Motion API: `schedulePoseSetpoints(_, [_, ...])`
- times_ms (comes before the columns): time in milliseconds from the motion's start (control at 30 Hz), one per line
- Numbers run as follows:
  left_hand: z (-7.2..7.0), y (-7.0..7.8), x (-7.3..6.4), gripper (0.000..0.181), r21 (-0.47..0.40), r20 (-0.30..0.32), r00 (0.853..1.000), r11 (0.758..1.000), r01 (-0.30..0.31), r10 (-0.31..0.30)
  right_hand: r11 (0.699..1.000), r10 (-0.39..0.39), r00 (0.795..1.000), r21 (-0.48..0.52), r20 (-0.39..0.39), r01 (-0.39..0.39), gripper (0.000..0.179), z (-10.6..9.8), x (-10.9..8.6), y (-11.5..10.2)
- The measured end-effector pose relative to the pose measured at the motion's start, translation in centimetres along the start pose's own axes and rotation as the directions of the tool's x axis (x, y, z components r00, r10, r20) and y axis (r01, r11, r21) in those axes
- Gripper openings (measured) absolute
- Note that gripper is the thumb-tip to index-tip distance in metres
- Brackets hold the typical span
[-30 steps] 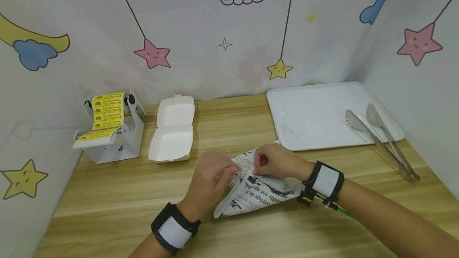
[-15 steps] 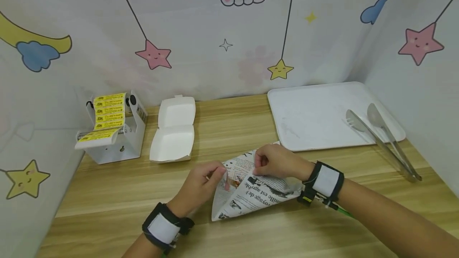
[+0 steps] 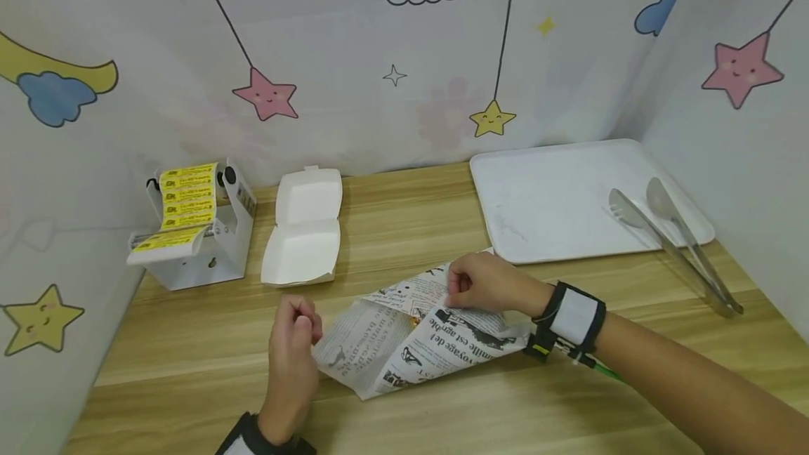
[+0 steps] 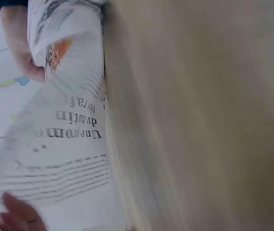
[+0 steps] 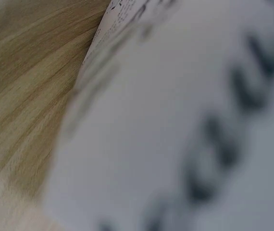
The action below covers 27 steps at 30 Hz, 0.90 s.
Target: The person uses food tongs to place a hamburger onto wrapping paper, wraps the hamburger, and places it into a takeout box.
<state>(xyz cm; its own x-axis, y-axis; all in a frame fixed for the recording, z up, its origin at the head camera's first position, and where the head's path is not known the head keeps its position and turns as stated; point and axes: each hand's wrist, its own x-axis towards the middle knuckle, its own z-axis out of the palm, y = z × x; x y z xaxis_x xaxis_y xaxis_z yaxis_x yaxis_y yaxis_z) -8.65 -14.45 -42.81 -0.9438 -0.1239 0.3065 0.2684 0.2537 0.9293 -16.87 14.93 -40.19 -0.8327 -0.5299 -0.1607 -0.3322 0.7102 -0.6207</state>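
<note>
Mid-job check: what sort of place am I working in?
Probably a small food-packing station, perhaps a mock-up: there's an open takeaway box, newsprint-style wrapping paper and metal tongs at the right.

Head view — fwd/dn, wrist views — nr paper [image 3: 436,351]

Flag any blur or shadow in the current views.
Head: newsprint paper sharp enough to read its large lettering, soft shadow on the tabletop below it; left wrist: tabletop grain smeared; right wrist: paper's nearest lettering badly out of focus, tabletop grain at left clearer.
</note>
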Motion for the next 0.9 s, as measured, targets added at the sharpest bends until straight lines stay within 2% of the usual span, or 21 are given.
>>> schedulePoseSetpoints(33, [-0.2,0.3,-0.3,0.013,0.064,0.021,0.997,0.995,0.071,-0.073,1.000,0.002,1.000,-0.001,-0.002,-0.002,0.023,0.0,0.0,0.0])
schedulePoseSetpoints(67, [-0.4,0.5,-0.4,0.018,0.158,0.059,0.990,0.980,0.121,-0.131,1.000,0.003,1.000,-0.003,-0.004,-0.003,0.023,-0.1,0.0,-0.1])
schedulePoseSetpoints(100, [-0.7,0.7,-0.4,0.028,0.254,0.108,0.976,0.955,0.156,-0.189,1.000,0.005,1.000,-0.006,-0.006,-0.005,0.023,-0.1,0.0,-0.1])
schedulePoseSetpoints(133, [-0.9,0.8,-0.4,0.040,0.353,0.154,0.958,0.919,0.176,-0.243,1.000,0.006,1.000,-0.008,-0.006,-0.006,0.023,-0.1,-0.1,-0.1])
schedulePoseSetpoints(200, [-1.6,0.8,-0.1,0.062,0.510,0.244,0.916,0.846,0.156,-0.317,1.000,0.007,1.000,-0.009,-0.005,-0.007,0.023,-0.2,-0.1,-0.2])
schedulePoseSetpoints(233, [-2.0,0.7,0.1,0.067,0.559,0.284,0.893,0.817,0.141,-0.349,1.000,0.008,1.000,-0.009,-0.004,-0.008,0.023,-0.2,-0.1,-0.2])
schedulePoseSetpoints(267, [-2.3,0.6,0.3,0.071,0.600,0.319,0.867,0.789,0.128,-0.383,1.000,0.010,1.000,-0.008,-0.001,-0.010,0.023,-0.2,-0.2,-0.3])
schedulePoseSetpoints(333, [-2.9,0.1,0.7,0.073,0.638,0.360,0.821,0.759,0.129,-0.443,1.000,0.008,1.000,-0.008,0.001,-0.008,0.023,-0.2,-0.2,-0.3])
schedulePoseSetpoints(433, [-3.4,-0.6,1.2,0.070,0.648,0.389,0.761,0.741,0.174,-0.519,1.000,0.007,1.000,-0.007,0.005,-0.006,0.023,-0.1,-0.2,-0.4])
schedulePoseSetpoints(467, [-3.4,-0.9,1.3,0.067,0.652,0.387,0.747,0.733,0.193,-0.541,1.000,0.007,1.000,-0.005,0.006,-0.007,0.023,-0.1,-0.2,-0.4])
schedulePoseSetpoints(533, [-3.4,-1.2,1.5,0.062,0.665,0.378,0.737,0.718,0.205,-0.560,1.000,0.011,1.000,-0.004,0.012,-0.011,0.023,0.0,-0.2,-0.5])
schedulePoseSetpoints(600, [-3.4,-1.5,1.7,0.057,0.671,0.370,0.738,0.712,0.208,-0.565,1.000,0.020,1.000,-0.005,0.018,-0.020,0.023,0.1,-0.2,-0.6])
schedulePoseSetpoints(667, [-3.4,-1.5,1.8,0.052,0.634,0.362,0.742,0.732,0.247,-0.564,1.000,0.027,0.999,-0.010,0.021,-0.026,0.024,0.2,-0.2,-0.7])
schedulePoseSetpoints(733, [-3.3,-1.2,1.8,0.053,0.544,0.360,0.744,0.775,0.323,-0.563,0.999,0.028,0.999,-0.021,0.018,-0.027,0.024,0.3,-0.2,-0.8])
schedulePoseSetpoints(800, [-3.2,-0.7,1.8,0.057,0.410,0.350,0.747,0.809,0.421,-0.566,0.999,0.025,1.000,-0.033,0.012,-0.025,0.024,0.4,-0.2,-1.0])
schedulePoseSetpoints(867, [-2.9,-0.2,1.7,0.062,0.273,0.331,0.744,0.814,0.513,-0.580,0.999,0.020,1.000,-0.040,0.007,-0.019,0.025,0.4,-0.2,-1.0])
schedulePoseSetpoints(900, [-2.7,0.1,1.7,0.063,0.215,0.321,0.739,0.806,0.551,-0.592,0.999,0.015,1.000,-0.041,0.005,-0.015,0.025,0.4,-0.2,-1.1])
